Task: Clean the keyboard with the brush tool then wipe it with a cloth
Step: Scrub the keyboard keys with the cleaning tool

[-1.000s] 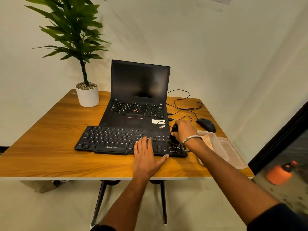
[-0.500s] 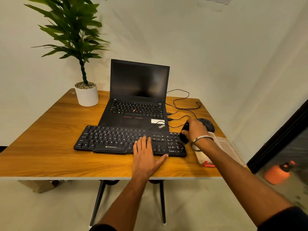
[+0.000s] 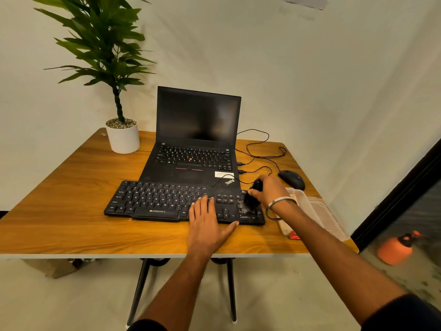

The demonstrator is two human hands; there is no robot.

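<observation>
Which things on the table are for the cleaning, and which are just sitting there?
For the job: keyboard, brush in the right hand, left hand holding the keyboard down.

Just sitting there: laptop, mouse, potted plant, plastic box.

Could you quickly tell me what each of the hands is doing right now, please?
Left hand: open, flat on the keyboard.
Right hand: closed around the black brush tool, over the keyboard's right end.

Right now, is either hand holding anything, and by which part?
The right hand grips the black brush tool by its upper body, bristles down on the keyboard. The left hand holds nothing; it lies flat on the keyboard.
</observation>
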